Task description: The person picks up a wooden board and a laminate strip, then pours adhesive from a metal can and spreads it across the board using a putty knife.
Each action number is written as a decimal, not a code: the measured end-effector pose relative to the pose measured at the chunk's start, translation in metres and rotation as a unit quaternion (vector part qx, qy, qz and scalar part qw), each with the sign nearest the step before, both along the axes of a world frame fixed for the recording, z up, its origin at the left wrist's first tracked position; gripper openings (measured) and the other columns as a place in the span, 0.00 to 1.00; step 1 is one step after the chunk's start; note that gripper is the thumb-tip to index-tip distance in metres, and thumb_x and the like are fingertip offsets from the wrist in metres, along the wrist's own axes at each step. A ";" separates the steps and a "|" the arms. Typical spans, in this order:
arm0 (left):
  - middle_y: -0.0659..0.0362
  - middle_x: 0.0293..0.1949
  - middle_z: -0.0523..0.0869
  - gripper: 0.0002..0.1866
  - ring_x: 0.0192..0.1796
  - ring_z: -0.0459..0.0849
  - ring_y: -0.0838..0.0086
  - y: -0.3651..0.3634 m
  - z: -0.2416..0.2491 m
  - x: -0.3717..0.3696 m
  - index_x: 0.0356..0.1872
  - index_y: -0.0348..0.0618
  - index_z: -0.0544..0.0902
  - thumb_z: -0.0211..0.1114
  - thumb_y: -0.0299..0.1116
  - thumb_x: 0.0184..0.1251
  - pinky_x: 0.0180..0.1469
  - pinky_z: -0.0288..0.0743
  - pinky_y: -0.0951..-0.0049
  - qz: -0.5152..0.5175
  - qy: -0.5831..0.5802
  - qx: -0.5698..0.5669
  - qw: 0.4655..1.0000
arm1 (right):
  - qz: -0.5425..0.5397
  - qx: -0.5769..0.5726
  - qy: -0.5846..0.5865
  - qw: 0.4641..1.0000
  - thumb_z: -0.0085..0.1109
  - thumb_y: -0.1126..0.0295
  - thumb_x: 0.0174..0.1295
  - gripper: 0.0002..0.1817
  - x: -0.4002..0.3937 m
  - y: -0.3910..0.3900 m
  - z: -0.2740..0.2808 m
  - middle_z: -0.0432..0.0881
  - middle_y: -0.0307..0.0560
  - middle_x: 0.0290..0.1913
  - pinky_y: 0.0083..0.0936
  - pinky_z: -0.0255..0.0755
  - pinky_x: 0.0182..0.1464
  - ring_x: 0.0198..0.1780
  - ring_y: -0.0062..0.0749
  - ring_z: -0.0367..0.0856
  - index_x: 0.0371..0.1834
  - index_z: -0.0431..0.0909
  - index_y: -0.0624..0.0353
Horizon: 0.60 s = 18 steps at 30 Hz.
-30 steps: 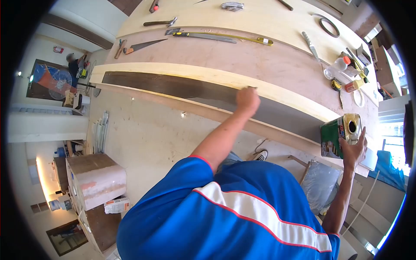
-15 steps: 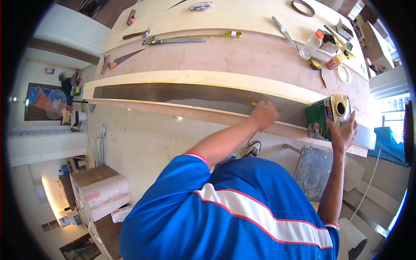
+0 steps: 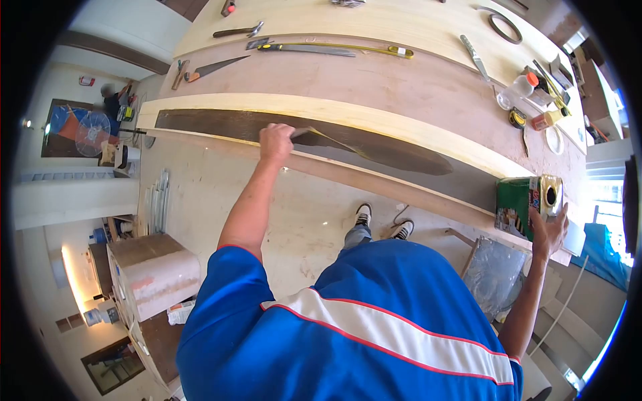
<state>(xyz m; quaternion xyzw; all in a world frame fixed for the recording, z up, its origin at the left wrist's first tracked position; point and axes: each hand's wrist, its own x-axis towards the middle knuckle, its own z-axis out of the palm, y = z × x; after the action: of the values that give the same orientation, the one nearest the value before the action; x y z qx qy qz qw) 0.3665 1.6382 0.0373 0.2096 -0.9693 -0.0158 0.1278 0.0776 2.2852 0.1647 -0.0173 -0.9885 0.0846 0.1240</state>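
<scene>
My left hand (image 3: 275, 142) is closed around a small flat spreader (image 3: 302, 131), partly hidden by the fingers. A thin yellowish strand of glue (image 3: 338, 142) trails from it to the right over a long narrow strip (image 3: 471, 182). Much of that strip is coated in wet brown; its right end and part of its near edge look grey. At the right end stands a green rectangular tin (image 3: 515, 200) with a round opening on top. My right hand (image 3: 550, 227) grips the tin's near right side.
Beyond the strip lie a handsaw (image 3: 217, 69), a hammer (image 3: 239, 31), a long file (image 3: 311, 50) and a putty knife (image 3: 474, 57). A clear bottle (image 3: 518, 91) and a tape measure (image 3: 517, 118) stand at the right. A person (image 3: 114, 100) is far left, near a fan (image 3: 93, 132).
My left hand has swept left along the strip with the spreader, and a glue strand now stretches behind it. My right hand stays on the tin. The whole view has shifted slightly.
</scene>
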 end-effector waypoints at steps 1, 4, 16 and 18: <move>0.59 0.39 0.88 0.08 0.45 0.84 0.61 -0.011 -0.003 0.006 0.31 0.51 0.87 0.62 0.26 0.55 0.46 0.75 0.55 0.064 -0.023 -0.014 0.998 | -0.001 -0.001 -0.001 1.000 0.75 0.41 0.37 0.61 -0.001 0.000 -0.001 0.67 0.67 0.71 0.52 0.60 0.70 0.71 0.61 0.66 0.79 0.60 0.51; 0.53 0.41 0.87 0.08 0.47 0.84 0.57 -0.030 -0.010 0.015 0.35 0.48 0.88 0.60 0.29 0.61 0.50 0.78 0.53 0.224 -0.128 -0.022 0.966 | 0.004 -0.002 -0.002 1.000 0.75 0.41 0.38 0.61 -0.002 0.004 -0.004 0.66 0.67 0.71 0.52 0.59 0.71 0.71 0.61 0.65 0.79 0.60 0.51; 0.46 0.39 0.89 0.10 0.45 0.88 0.51 -0.006 -0.006 -0.013 0.37 0.42 0.87 0.61 0.33 0.59 0.47 0.81 0.53 0.280 -0.072 0.106 0.952 | 0.003 -0.016 -0.007 1.000 0.75 0.42 0.38 0.59 -0.009 0.013 -0.014 0.66 0.65 0.72 0.51 0.59 0.71 0.72 0.59 0.66 0.79 0.62 0.49; 0.46 0.39 0.90 0.11 0.45 0.89 0.52 -0.033 0.009 -0.014 0.36 0.42 0.89 0.61 0.33 0.58 0.47 0.82 0.54 0.373 -0.062 0.137 0.916 | 0.011 -0.031 -0.006 0.999 0.75 0.42 0.38 0.59 -0.006 0.008 -0.010 0.67 0.64 0.72 0.51 0.59 0.71 0.72 0.59 0.66 0.78 0.62 0.49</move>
<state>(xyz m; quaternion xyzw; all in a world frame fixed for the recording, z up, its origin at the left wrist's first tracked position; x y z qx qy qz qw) 0.3522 1.6049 0.0466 0.5717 -0.8151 -0.0868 0.0344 0.0717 2.2937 0.1545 -0.0110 -0.9863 0.1167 0.1165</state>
